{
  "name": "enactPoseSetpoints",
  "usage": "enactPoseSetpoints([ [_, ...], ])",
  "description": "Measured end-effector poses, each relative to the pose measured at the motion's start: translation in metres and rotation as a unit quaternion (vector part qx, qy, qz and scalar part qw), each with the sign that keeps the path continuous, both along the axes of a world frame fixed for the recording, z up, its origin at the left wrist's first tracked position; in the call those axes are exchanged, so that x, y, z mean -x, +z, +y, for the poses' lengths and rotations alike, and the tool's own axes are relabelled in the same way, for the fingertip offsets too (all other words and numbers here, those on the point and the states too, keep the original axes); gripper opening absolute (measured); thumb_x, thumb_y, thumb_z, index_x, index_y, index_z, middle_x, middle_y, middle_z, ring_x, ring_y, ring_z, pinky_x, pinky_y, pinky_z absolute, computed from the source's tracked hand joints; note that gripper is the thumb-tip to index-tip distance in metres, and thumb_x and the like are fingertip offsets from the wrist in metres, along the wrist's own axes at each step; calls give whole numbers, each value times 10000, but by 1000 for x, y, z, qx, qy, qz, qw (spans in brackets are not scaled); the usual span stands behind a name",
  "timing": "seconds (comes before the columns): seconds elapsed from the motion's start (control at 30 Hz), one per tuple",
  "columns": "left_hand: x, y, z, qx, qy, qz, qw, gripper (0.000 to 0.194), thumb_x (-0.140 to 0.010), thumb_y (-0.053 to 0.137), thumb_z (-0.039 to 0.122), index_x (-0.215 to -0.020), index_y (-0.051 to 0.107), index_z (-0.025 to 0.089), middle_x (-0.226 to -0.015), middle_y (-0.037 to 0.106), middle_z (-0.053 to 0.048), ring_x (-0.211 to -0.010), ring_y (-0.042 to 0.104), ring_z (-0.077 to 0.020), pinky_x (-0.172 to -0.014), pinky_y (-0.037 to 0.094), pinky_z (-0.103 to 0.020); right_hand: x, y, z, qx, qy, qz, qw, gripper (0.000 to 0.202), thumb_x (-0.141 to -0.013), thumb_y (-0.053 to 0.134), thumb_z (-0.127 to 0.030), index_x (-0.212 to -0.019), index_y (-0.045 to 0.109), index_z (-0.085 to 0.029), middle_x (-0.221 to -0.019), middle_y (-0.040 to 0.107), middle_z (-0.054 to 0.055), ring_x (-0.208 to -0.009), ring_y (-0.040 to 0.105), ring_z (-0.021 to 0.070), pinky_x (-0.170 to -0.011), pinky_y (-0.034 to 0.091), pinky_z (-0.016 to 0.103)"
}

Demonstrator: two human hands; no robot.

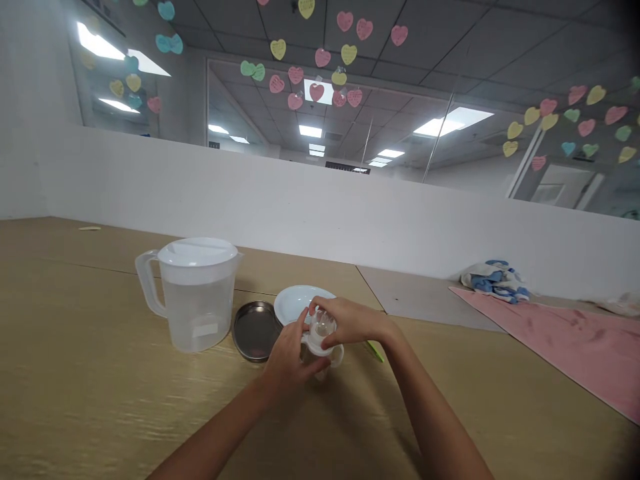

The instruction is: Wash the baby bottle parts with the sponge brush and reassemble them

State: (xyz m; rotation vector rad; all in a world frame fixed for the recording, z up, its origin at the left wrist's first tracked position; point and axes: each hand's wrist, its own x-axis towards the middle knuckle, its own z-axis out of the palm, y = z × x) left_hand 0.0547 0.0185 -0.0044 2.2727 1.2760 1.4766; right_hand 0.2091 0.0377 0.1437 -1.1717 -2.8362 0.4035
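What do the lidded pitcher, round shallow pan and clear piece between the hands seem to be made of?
Lidded pitcher: likely plastic; the body is translucent and hazy, the lid white with a smooth sheen. Round shallow pan: probably metal, judging by its dark grey surface and glints along the rim. Clear piece: glossy and see-through, so plastic or glass; the look leaves that open.

Right of the pitcher (200, 310), the left hand (290, 353) and right hand (356, 321) were bare. Both forearms (223, 427) looked slender and uncovered.
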Motion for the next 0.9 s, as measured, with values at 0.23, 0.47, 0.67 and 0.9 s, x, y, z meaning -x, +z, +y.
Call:
enactPoseSetpoints([
  [0.23, -1, 0, -1, 9, 6, -8, 1000, 843, -688, 660, 475, -1373, 273, 173, -1125, 595, -132, -1000, 560, -274, -861, 438, -433, 6, -7, 4, -4, 0, -21, 1000, 511, -568, 701, -274, -1009, 447, -230, -841, 540, -10, -716, 484, 137, -560, 319, 212],
  [0.47, -2, 2, -3, 16, 2, -1, 1000, 812, -690, 656, 484, -1359, 312, 180, -1087, 606, -122, -986, 562, -277, -850, 444, -428, 4, -4, 5, -4, -4, -22, 1000, 527, -548, 724, -309, -1005, 473, -227, -827, 529, -13, -701, 482, 135, -540, 319, 208],
  [0.67, -2, 0, -1, 6, 5, 9, 1000, 757, -698, 647, 485, -1328, 348, 191, -1103, 598, -117, -976, 564, -267, -834, 455, -424, 3, -6, 5, -1, -9, -21, 1000, 585, -557, 724, -276, -1094, 495, -229, -856, 558, -3, -730, 512, 143, -564, 342, 214],
  [0.9, 0, 3, 4, -104, -27, 83, 991, 453, -748, 589, 504, -1040, 563, 159, -948, 648, -110, -926, 590, -266, -811, 468, -396, -2, 3, 7, 40, 20, -16, 999, 386, -599, 697, -323, -952, 593, -207, -814, 573, -13, -723, 516, 130, -540, 339, 202],
])
